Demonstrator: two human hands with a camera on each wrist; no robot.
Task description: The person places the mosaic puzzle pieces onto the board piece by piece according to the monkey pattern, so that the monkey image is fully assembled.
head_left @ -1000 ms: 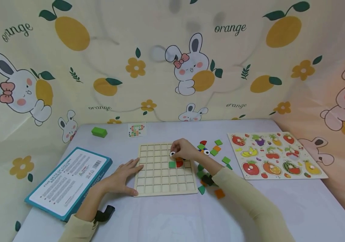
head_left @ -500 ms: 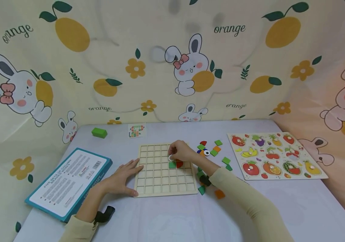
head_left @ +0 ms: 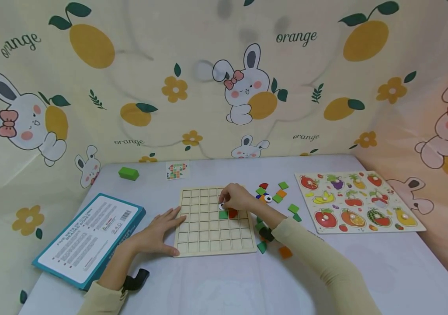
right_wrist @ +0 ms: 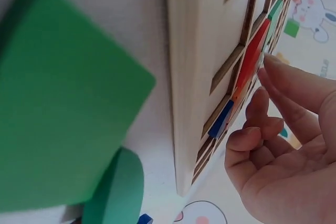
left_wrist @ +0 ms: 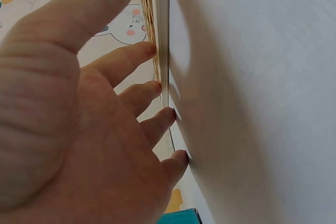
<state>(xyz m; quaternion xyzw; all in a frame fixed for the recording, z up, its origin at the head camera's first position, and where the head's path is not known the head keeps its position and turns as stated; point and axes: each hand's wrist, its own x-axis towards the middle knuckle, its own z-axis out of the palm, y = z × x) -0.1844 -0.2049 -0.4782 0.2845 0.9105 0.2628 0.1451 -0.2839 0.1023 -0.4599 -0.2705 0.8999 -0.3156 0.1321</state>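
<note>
A square wooden grid board (head_left: 200,236) lies on the table. My left hand (head_left: 157,232) rests along its left edge, fingers spread and straight; the left wrist view has its fingertips touching the board's side. Over the board's upper right part, my right hand (head_left: 237,197) pinches a white eye piece with a dark pupil (head_left: 221,206) between thumb and index finger, down at a grid cell. Just in front of it sit a green tile (head_left: 223,215) and a red tile (head_left: 232,214). A blue tile (right_wrist: 221,119) also shows in the board in the right wrist view.
Loose coloured pieces (head_left: 285,252) and another eye piece (head_left: 268,198) lie right of the board. Farther right is a fruit puzzle board (head_left: 310,210). At left are a blue-edged box (head_left: 90,236) and a green block (head_left: 129,173). A pattern card (head_left: 177,170) lies behind.
My right hand has moved slightly left and lowered the eye piece toward a cell behind the green tile. The left hand stays in place on the board's edge.
</note>
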